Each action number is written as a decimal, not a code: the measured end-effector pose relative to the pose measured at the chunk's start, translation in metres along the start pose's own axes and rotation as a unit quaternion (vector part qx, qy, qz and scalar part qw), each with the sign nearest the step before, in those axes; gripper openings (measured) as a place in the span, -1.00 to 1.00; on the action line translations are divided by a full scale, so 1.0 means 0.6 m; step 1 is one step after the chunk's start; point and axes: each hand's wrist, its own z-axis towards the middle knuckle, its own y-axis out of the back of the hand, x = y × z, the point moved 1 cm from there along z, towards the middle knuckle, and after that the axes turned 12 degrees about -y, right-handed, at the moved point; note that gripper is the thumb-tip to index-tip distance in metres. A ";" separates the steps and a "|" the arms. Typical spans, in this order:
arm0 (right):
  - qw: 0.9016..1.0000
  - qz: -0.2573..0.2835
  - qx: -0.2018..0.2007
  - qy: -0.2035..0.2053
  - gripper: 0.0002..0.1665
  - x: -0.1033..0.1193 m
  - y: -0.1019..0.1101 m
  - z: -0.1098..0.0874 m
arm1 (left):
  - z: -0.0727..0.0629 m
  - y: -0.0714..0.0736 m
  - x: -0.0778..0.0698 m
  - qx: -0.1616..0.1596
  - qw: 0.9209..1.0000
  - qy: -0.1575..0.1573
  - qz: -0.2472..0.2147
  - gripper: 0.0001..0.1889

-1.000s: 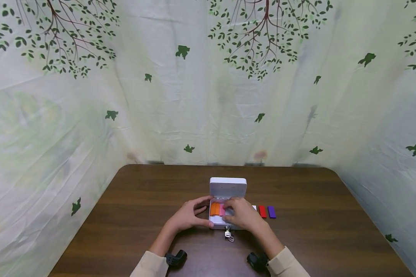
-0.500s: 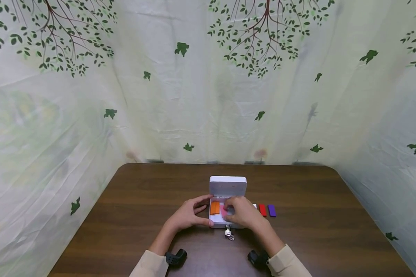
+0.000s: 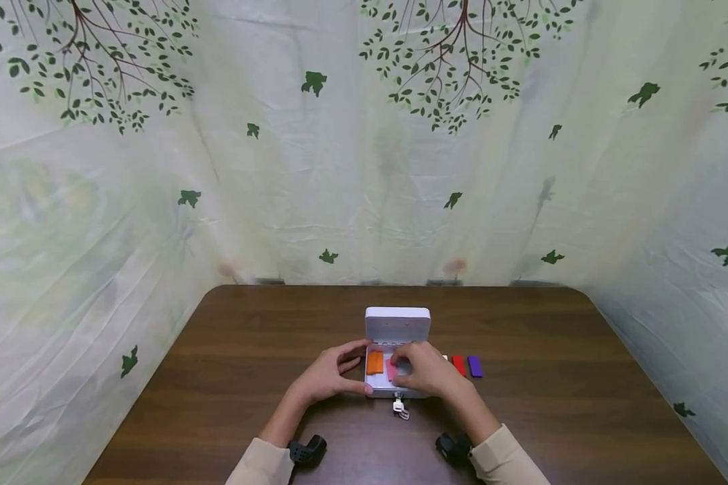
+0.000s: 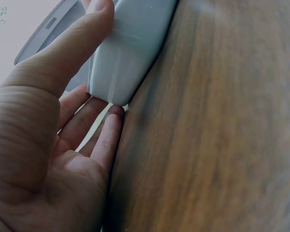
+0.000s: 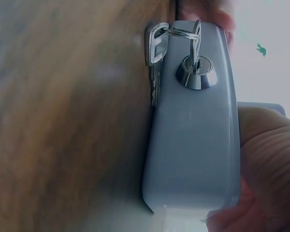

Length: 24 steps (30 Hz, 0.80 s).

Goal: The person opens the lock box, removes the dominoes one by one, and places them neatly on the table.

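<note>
A white metal lockbox [image 3: 398, 325] stands on the table with its lid raised. My left hand [image 3: 330, 377] holds its left side, thumb at the front corner and fingers at the back. In the left wrist view the thumb [image 4: 82, 36] lies along the box's edge. My right hand [image 3: 427, 372] reaches inside, fingertips bent down and pinching a small pink block [image 3: 391, 370]. Left of that, an orange block [image 3: 375, 363] lies in the box. A key on a ring [image 5: 195, 46] sits in the front lock [image 5: 197, 72], and a second key [image 5: 156, 58] hangs beside it.
To the right of the box a red block [image 3: 458, 365] and a purple block [image 3: 475, 366] lie on the brown wooden table [image 3: 267, 316]. A white piece [image 3: 445, 358] shows partly behind the right hand. A leaf-patterned curtain [image 3: 364, 168] surrounds the table.
The pink block has shifted slightly right within the box under the right fingers, leaving a gap beside the orange block. The left hand stays on the box's side.
</note>
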 end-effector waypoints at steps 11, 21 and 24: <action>1.000 0.009 0.020 -0.009 -0.56 -0.002 0.006 -0.001 | 0.000 0.000 0.005 -0.003 1.000 -0.003 0.002 -0.05; 0.999 0.033 0.022 0.005 -0.47 -0.005 0.015 -0.005 | -0.001 0.000 0.006 -0.002 1.000 -0.001 0.004 -0.06; 0.999 0.039 0.021 -0.002 -0.47 -0.004 0.020 -0.007 | -0.002 0.001 0.005 -0.002 1.000 0.000 0.003 -0.05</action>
